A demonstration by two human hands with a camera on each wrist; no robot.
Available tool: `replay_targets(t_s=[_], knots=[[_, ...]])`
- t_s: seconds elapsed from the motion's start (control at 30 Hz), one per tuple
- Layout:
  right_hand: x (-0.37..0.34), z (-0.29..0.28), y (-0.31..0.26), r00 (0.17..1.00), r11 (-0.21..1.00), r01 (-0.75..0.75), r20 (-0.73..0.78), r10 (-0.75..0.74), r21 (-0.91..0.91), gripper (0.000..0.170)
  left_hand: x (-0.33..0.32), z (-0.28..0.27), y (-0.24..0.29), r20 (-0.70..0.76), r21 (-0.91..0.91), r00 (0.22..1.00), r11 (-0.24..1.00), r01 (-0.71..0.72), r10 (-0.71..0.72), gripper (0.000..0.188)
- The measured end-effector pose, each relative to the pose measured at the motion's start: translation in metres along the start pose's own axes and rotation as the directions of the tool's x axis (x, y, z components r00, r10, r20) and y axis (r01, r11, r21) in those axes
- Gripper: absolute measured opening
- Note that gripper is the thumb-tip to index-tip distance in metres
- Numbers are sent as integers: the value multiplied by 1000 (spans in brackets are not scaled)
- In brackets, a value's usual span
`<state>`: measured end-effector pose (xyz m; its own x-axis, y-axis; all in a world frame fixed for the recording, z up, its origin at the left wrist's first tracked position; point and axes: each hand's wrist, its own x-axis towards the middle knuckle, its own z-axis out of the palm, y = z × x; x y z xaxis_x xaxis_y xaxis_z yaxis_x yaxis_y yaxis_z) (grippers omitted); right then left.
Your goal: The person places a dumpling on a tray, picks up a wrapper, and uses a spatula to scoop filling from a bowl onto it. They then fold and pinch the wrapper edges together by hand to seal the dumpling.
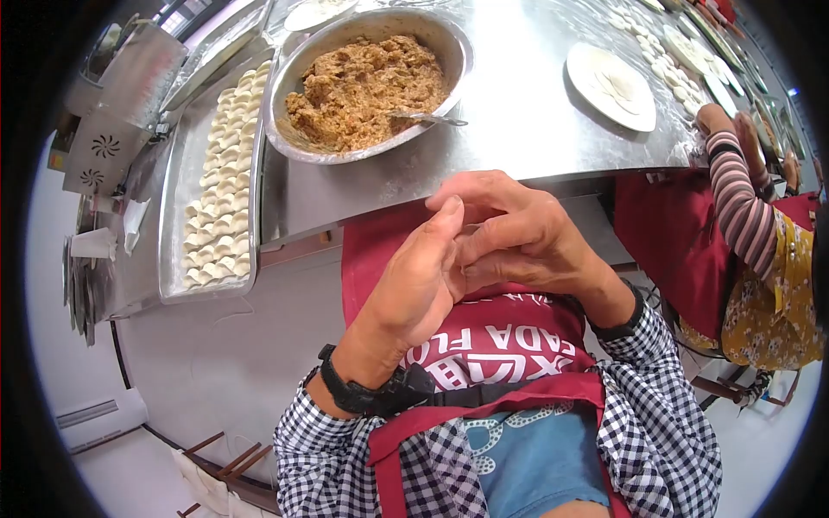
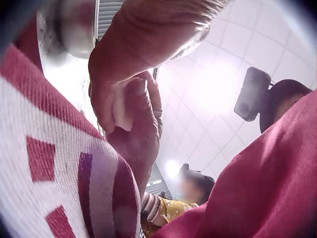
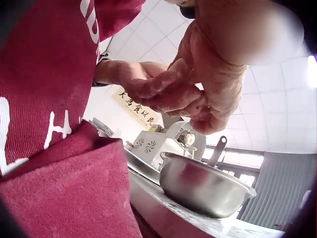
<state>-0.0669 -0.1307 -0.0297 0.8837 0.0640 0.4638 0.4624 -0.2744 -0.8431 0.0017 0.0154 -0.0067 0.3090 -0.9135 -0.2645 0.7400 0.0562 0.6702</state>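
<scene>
My left hand [image 1: 414,281] and right hand [image 1: 531,229] meet in front of my apron, below the table's near edge. Between their fingers they pinch a white dough dumpling [image 2: 122,105], which shows in the left wrist view and is mostly hidden by the fingers in the head view. Fingers of both hands curl in around it, thumbs close together. Ahead of the hands stands a steel bowl [image 1: 278,129] of brown minced filling [image 1: 371,86], a metal spoon [image 1: 432,117] leaning on its rim.
Left of the bowl, a metal tray [image 1: 177,216] carries rows of finished dumplings [image 1: 220,186]. A white plate [image 1: 583,78] with round dough wrappers lies to the right on the steel table [image 1: 518,112]. Farther right, another person [image 1: 751,259] works at the same table.
</scene>
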Motion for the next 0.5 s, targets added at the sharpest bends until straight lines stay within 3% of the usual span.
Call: replay_targets(t_s=[0.03, 0.17, 0.23, 0.33, 0.47, 0.5], knots=[[0, -1, 5, 998, 998, 59, 2, -59, -12, 17, -1, 1, 0, -1, 0, 1000, 1000, 0, 0, 52], [1, -4, 4, 999, 999, 52, 8, -52, -2, 15, -2, -2, 3, 29, 14, 1000, 1000, 1, -1, 49], [3, -1, -8, 993, 987, -120, 3, 120, 110, 16, -3, -3, 3, 64, 26, 998, 1000, 9, -11, 48], [1, 3, 2, 999, 994, -34, 22, 32, 107, 12, -3, -4, 5, 61, 46, 998, 999, 5, -8, 45], [8, -4, 6, 996, 995, -2, 85, -6, 96, 9, 0, -16, 1, 81, -66, 993, 994, 86, -81, 41], [10, -3, 5, 992, 995, -56, 118, 47, 78, 10, -2, -21, 1, 80, -35, 992, 994, 99, -96, 42]])
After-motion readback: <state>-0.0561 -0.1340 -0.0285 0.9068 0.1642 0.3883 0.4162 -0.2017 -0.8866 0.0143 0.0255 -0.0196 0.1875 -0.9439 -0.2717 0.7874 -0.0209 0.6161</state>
